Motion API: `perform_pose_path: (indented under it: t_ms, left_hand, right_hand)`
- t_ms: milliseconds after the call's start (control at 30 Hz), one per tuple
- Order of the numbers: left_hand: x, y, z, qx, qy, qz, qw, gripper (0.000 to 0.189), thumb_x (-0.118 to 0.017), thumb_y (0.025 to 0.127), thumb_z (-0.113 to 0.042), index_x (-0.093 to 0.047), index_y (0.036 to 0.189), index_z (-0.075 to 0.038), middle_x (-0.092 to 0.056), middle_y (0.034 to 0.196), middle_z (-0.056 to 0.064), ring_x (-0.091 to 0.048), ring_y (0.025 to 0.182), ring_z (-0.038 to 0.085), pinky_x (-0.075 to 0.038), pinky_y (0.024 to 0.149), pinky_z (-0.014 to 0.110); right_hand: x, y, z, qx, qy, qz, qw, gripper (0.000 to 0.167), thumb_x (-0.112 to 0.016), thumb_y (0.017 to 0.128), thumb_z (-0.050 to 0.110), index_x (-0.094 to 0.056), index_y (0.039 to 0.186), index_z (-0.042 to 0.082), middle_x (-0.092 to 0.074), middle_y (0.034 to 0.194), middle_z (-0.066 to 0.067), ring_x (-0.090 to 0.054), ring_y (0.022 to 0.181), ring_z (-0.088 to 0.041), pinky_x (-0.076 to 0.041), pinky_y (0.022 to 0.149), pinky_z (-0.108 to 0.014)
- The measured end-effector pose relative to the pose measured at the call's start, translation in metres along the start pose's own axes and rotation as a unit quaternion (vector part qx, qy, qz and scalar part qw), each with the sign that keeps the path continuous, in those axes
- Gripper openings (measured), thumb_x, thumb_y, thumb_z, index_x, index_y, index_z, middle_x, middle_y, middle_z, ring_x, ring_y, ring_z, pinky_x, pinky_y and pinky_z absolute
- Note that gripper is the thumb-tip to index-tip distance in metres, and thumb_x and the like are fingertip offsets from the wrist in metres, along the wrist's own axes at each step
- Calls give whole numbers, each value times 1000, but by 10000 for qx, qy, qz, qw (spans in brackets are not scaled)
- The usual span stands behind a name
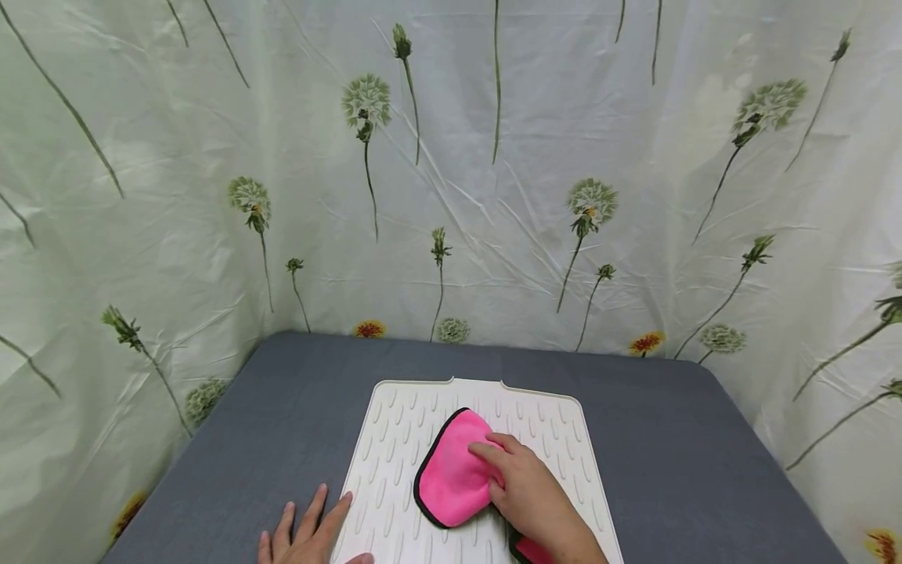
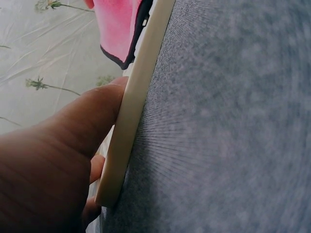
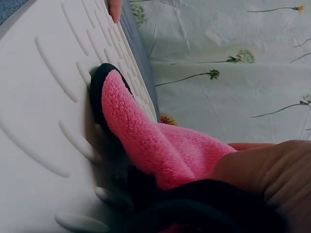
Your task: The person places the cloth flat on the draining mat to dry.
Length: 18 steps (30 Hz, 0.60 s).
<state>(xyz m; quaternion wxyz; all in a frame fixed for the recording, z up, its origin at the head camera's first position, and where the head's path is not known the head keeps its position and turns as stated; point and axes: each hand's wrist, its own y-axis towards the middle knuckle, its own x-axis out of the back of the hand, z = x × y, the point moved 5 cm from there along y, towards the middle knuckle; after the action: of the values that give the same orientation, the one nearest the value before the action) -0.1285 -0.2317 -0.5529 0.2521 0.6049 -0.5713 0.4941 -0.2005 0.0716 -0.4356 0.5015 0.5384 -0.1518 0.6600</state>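
Note:
A pink plush cloth (image 1: 456, 470) with black edging lies bunched on a cream drying mat (image 1: 395, 415) patterned with raised oblong ridges. My right hand (image 1: 524, 486) grips the cloth from above, and a further pink fold with black trim shows beneath the wrist. In the right wrist view, the cloth (image 3: 141, 131) stands in a soft fold over the ridges, its black border close to the mat. My left hand (image 1: 310, 533) rests at the mat's near left edge with fingers spread. The left wrist view has its thumb (image 2: 99, 102) on the mat's rim (image 2: 131, 111).
The mat lies on a table covered in dark grey fabric (image 1: 676, 454), with grey surface on both sides of it. A pale curtain (image 1: 507, 204) printed with dandelions hangs behind the table and along both sides.

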Motion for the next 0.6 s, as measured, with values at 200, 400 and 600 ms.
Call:
perform_pose_path:
  t_ms: [200, 400, 600]
  left_hand:
    - [1, 0, 3, -32, 31, 43, 10000, 108, -47, 67, -99, -51, 151, -30, -34, 164, 21, -10, 144, 72, -3, 104, 88]
    - [-1, -1, 4, -12, 190, 65, 9998, 107, -43, 71, -100, -51, 151, -29, -36, 162, 23, -13, 142, 74, -4, 103, 90]
    - [11, 3, -9, -15, 202, 540, 9983, 110, -53, 68, -96, -51, 150, -23, -35, 160, 28, -15, 139, 76, -10, 101, 91]
  right_hand:
    - [1, -3, 4, -133, 40, 463, 9988, 53, -74, 82, 5, -67, 131, 22, -62, 136, -10, -64, 120, -29, -56, 98, -45]
    - [12, -7, -2, -518, 386, 847, 9943, 57, -78, 84, 15, -61, 139, 21, -58, 142, -10, -61, 121, -33, -55, 98, -50]
    - [37, -14, -22, -1094, 936, 1111, 9833, 60, -80, 86, 30, -60, 141, 19, -60, 139, -3, -58, 128, -29, -51, 103, -53]
